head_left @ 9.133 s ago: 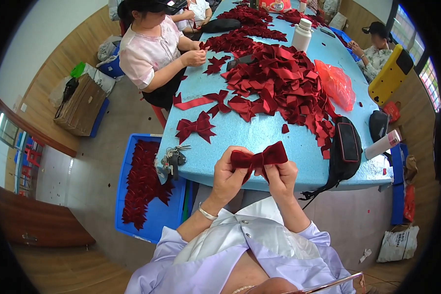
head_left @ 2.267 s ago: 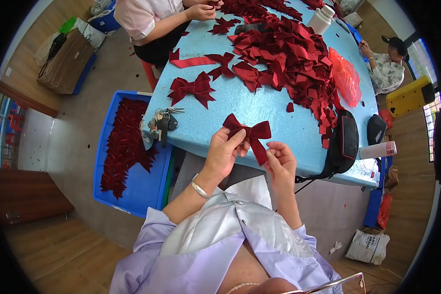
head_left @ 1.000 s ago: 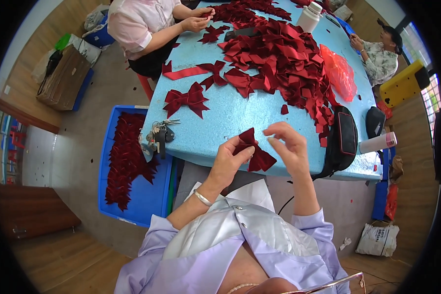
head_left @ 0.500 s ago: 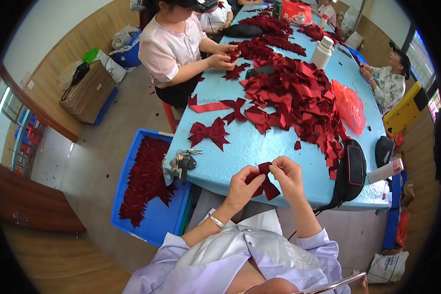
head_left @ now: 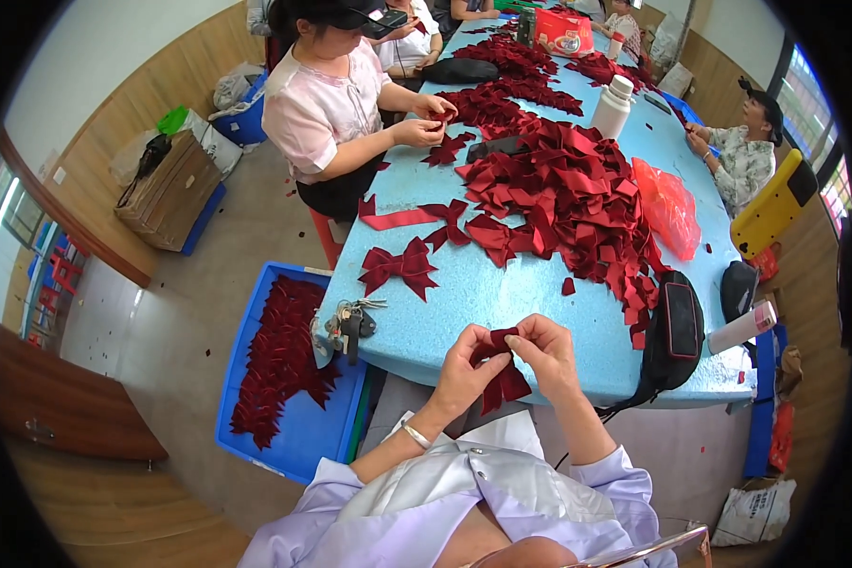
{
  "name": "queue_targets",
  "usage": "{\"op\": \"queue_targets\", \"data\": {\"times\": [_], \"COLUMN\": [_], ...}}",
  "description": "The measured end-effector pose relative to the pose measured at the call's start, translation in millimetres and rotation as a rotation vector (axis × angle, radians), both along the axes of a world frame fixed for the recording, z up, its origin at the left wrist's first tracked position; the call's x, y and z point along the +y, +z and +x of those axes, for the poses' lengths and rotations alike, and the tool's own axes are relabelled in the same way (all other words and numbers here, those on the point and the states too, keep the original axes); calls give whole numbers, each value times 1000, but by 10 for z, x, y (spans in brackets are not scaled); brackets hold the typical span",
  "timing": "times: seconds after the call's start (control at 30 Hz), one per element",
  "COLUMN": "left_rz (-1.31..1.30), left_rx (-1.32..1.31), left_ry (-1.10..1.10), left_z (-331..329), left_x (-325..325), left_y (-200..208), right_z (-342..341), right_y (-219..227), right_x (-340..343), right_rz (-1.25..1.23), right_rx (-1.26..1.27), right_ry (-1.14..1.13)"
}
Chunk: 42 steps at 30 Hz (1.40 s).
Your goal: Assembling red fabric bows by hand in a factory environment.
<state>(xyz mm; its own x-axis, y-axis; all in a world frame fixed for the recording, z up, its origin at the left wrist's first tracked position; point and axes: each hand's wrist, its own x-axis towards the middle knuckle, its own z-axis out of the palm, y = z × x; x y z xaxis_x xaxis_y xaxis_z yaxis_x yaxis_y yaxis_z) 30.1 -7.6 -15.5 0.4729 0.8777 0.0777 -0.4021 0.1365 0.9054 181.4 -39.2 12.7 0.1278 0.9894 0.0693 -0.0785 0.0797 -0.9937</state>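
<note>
Both my hands meet on a dark red ribbon bow (head_left: 507, 386) over the table's near edge. My left hand (head_left: 466, 367) pinches its left side between thumb and fingers. At its upper right, the thumb and fingertips of my right hand (head_left: 545, 352) press on the ribbon, and the thumbs almost touch. The ribbon's tails hang down below my fingers, while its upper part is partly covered by them. A larger finished-looking red bow (head_left: 399, 269) lies flat on the blue tabletop (head_left: 464, 308), beyond my left hand.
A heap of red ribbon pieces (head_left: 577, 189) covers the table's middle. Keys (head_left: 352, 325) lie at the near left corner. Below it, a blue bin (head_left: 327, 426) holds rows of red bows (head_left: 279, 364). A black pouch (head_left: 677, 327) and a pink-white bottle (head_left: 743, 328) are right. Co-workers sit around.
My hands have drawn closer together around the ribbon bow, and its tails have swung slightly left and down. My right thumb now lies across the ribbon near the left thumb.
</note>
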Motion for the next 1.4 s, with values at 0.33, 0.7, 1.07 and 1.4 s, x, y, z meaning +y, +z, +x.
{"op": "queue_targets", "data": {"times": [0.33,0.7,1.07,1.4], "left_rz": [-13,-37,-61,1152], "left_rx": [76,162,232,759], "left_ry": [-18,-58,68,409], "left_z": [-20,-69,-29,31], "left_x": [58,21,9,119], "left_y": [39,-52,-295,-439], "right_z": [-52,-97,51,213], "right_y": [-70,-259,-328,-657], "right_x": [-85,-84,66,404], "right_rz": [-86,-80,-233,-362], "right_rx": [312,481,178,-193], "right_ry": [-78,-153,-54,-41]}}
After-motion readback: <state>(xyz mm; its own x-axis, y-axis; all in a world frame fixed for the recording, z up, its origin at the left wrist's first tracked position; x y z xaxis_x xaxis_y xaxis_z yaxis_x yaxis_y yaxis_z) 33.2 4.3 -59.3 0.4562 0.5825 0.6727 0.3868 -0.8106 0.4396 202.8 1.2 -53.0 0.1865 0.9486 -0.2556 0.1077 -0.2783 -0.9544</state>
